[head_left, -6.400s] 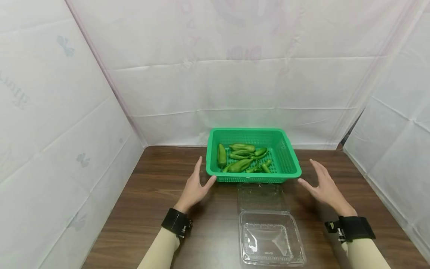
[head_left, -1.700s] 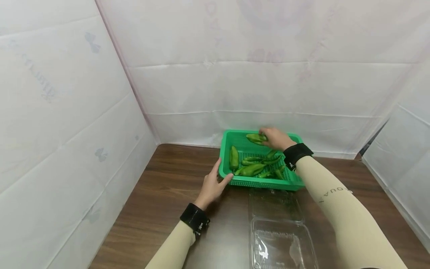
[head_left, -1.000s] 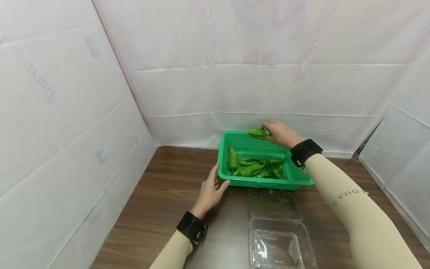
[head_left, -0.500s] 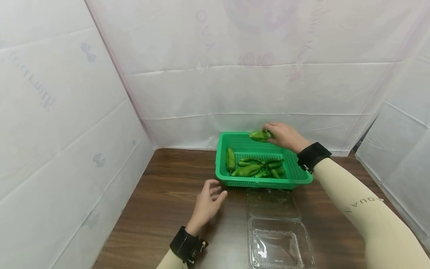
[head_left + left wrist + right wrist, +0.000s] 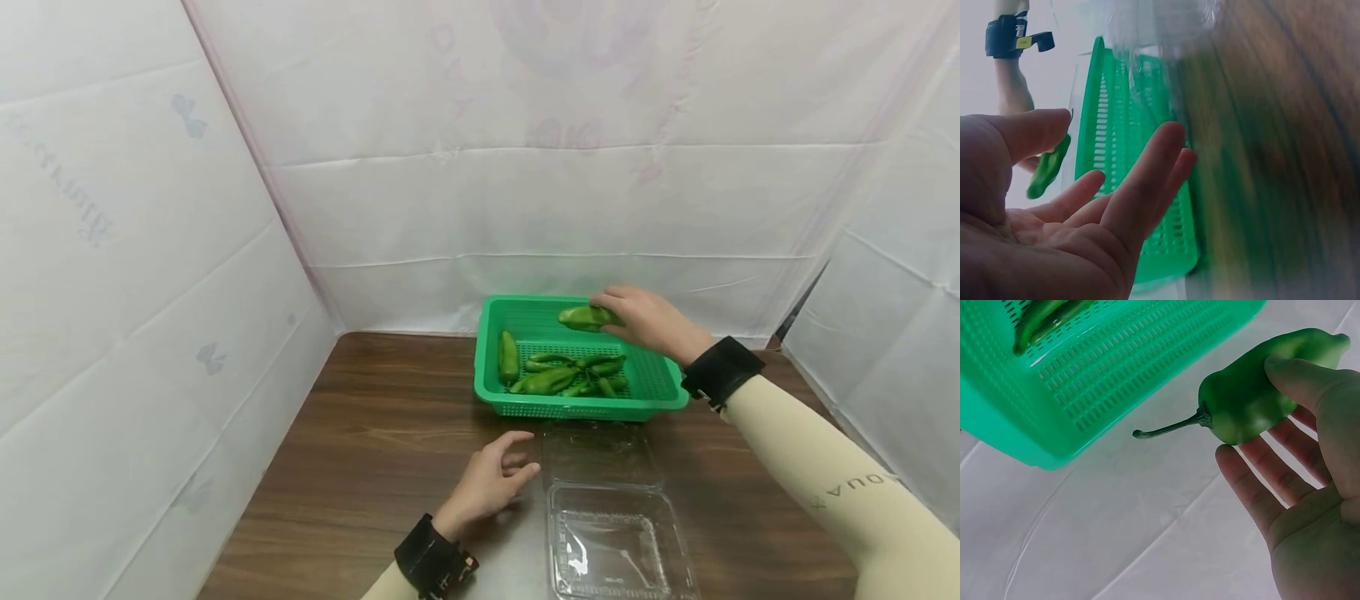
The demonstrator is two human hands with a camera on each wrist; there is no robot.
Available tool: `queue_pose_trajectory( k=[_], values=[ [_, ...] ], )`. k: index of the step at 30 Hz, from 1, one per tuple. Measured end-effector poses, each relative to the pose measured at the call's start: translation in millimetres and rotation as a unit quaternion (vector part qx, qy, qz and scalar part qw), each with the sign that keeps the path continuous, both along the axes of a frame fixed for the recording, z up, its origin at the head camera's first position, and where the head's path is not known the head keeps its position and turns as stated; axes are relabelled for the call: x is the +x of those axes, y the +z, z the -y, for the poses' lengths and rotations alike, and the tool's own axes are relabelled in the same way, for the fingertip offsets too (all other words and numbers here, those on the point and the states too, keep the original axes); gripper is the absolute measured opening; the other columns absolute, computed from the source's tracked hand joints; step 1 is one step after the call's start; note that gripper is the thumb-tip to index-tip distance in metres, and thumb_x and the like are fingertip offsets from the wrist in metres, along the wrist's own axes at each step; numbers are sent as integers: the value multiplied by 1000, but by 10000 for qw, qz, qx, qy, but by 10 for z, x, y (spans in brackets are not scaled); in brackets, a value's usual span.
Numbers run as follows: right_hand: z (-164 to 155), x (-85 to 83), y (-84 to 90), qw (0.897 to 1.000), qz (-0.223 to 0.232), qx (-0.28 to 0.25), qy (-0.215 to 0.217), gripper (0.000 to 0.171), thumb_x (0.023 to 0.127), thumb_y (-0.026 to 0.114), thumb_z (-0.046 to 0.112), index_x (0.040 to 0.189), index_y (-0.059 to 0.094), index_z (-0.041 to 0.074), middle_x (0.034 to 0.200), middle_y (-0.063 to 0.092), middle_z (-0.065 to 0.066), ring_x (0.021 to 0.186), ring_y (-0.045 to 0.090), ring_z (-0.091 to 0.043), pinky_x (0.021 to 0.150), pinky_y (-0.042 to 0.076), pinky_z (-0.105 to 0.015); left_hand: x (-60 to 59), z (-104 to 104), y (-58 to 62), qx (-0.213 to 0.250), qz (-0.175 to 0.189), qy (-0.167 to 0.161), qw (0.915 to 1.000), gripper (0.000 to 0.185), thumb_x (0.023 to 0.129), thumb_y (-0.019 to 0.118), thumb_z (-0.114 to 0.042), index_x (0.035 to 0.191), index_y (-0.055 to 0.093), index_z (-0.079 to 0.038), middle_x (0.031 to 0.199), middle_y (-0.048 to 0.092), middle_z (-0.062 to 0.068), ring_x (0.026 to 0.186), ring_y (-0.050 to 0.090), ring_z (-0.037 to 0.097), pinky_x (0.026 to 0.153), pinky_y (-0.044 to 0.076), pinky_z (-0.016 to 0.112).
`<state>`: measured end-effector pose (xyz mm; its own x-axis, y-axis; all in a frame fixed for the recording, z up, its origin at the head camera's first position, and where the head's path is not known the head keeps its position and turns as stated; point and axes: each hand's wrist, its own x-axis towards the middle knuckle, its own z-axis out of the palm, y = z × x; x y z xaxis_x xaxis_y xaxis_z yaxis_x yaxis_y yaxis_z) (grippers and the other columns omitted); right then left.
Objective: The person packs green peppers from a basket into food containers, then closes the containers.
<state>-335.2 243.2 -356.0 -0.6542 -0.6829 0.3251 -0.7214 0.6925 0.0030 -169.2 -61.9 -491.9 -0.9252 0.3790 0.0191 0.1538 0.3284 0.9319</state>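
My right hand (image 5: 651, 321) holds a green pepper (image 5: 587, 317) above the back of a green plastic basket (image 5: 480, 358). In the right wrist view the thumb and fingers grip this pepper (image 5: 1241, 394), its stem pointing left. Several more green peppers (image 5: 551, 381) lie on the basket's floor. My left hand (image 5: 486, 481) hovers in front of the basket, just left of a clear plastic clamshell container (image 5: 611, 542). Its fingers are loosely bent and hold nothing, as the left wrist view also shows. The clamshell lies with its lid (image 5: 600, 454) folded back toward the basket.
A dark wood-grain table (image 5: 352, 467) carries everything. White sheeting (image 5: 420, 208) rises behind the basket and along both sides. The basket's back rim stands close to the rear sheet.
My right hand lifted the pepper from the basket floor and now moves slightly right and down with it. My left hand let go of the basket's left corner and came toward the clamshell.
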Motion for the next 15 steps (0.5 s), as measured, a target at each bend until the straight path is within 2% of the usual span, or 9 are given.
queue_pose_trajectory(
  k=[5, 9, 12, 15],
  values=[
    [-39, 111, 0, 9997, -180, 26, 149, 47, 86, 84, 11, 128, 66, 4, 112, 64, -11, 97, 64, -28, 74, 55, -42, 19, -75, -33, 20, 235, -158, 9996, 50, 98, 72, -20, 144, 56, -9, 129, 65, 28, 111, 71, 36, 91, 59, 45],
    [-64, 213, 0, 9992, -310, -32, 268, 48, 86, 85, 11, 129, 66, 4, 112, 65, -11, 94, 64, -26, 72, 54, -40, 33, -111, -43, 213, 331, -238, 9989, 50, 98, 72, -14, 144, 56, -8, 127, 67, 28, 110, 71, 38, 89, 59, 47],
    [-76, 317, -3, 9983, -429, -52, 399, 50, 83, 87, 11, 129, 66, 4, 111, 65, -11, 93, 64, -25, 72, 53, -38, 37, -134, -62, 502, 513, -247, 9971, 50, 97, 71, -8, 144, 55, -6, 126, 66, 30, 109, 71, 39, 83, 61, 48],
    [-70, 416, -10, 9973, -525, -49, 520, 52, 82, 87, 11, 129, 66, 4, 116, 65, -11, 98, 64, -26, 76, 54, -37, 42, -146, -82, 737, 709, -267, 9944, 50, 97, 70, -6, 145, 55, -5, 125, 66, 31, 108, 71, 39, 78, 62, 48]
  ],
)
